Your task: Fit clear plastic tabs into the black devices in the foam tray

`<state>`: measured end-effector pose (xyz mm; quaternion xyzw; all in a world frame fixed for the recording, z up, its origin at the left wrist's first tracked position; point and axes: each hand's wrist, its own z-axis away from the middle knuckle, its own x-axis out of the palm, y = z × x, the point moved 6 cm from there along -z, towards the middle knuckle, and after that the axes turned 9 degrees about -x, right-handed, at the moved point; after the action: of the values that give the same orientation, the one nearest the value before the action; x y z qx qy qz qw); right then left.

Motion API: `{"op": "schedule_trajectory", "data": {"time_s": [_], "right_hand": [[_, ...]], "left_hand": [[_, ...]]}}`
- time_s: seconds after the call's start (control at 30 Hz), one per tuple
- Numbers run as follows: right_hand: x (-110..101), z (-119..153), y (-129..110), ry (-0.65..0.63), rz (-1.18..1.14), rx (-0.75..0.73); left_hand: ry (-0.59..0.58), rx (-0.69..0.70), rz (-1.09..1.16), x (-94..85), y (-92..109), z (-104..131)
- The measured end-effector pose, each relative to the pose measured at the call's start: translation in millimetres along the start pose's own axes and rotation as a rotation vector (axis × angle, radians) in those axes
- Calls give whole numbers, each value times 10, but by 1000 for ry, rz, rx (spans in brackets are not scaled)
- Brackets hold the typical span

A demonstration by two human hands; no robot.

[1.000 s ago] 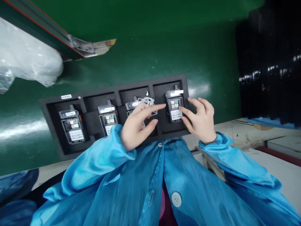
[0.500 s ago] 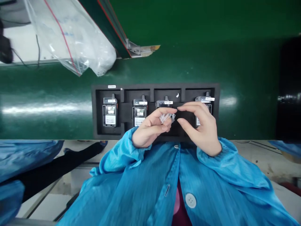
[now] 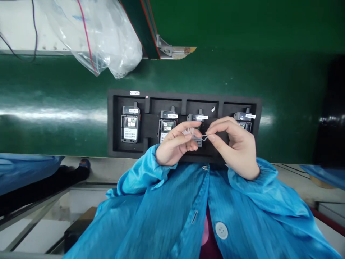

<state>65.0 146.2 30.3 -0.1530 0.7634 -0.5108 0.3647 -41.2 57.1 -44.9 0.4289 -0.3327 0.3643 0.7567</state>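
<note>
My left hand [image 3: 176, 142] holds a small bundle of clear-white strips [image 3: 189, 132] between thumb and fingers. Beside it, the thumb and forefinger of my right hand [image 3: 234, 144] pinch the end of one thin strip [image 3: 205, 136] that reaches out from the bundle. Both hands are above a black foam tray [image 3: 149, 144]. In its compartments lie a device at the left [image 3: 130, 124], a second device [image 3: 168, 124], a third one [image 3: 198, 118] partly under my left hand, and a fourth [image 3: 244, 117] partly behind my right hand.
A clear plastic bag with a red line [image 3: 118, 46] lies at the upper left, beside a metal bracket [image 3: 172, 51]. A small white scrap [image 3: 213, 109] is on the tray. The green table [image 3: 285, 108] extends around it. Another person's blue clothing [image 3: 24, 171] shows at the left.
My right thumb and forefinger have closed on a strip from the bundle; before, they were apart. The view has shifted, so the bag and bracket appear farther right and higher.
</note>
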Motion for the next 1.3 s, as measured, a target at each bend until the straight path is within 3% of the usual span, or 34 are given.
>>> {"op": "schedule_trajectory", "data": {"time_s": [0.13, 0.3, 0.53, 0.63, 0.8, 0.9, 1.03, 1.3], "right_hand": [[15, 21, -76, 27, -53, -29], [-23, 17, -52, 70, 59, 3], [164, 21, 236, -251, 349, 82], [208, 16, 361, -237, 425, 106], [248, -11, 522, -179, 543, 65], [240, -2, 553, -136, 549, 35], [226, 16, 562, -97, 552, 36], [244, 32, 555, -94, 542, 38]], "left_hand": [[90, -3, 112, -76, 7, -6], [66, 29, 187, -164, 158, 64], [142, 238, -43, -369, 435, 303], [165, 364, -302, -380, 459, 377], [192, 596, -1302, -222, 380, 389], [160, 625, -1717, -175, 241, 316], [179, 531, -1959, -206, 98, 232], [289, 445, -2054, -244, 67, 206]]}}
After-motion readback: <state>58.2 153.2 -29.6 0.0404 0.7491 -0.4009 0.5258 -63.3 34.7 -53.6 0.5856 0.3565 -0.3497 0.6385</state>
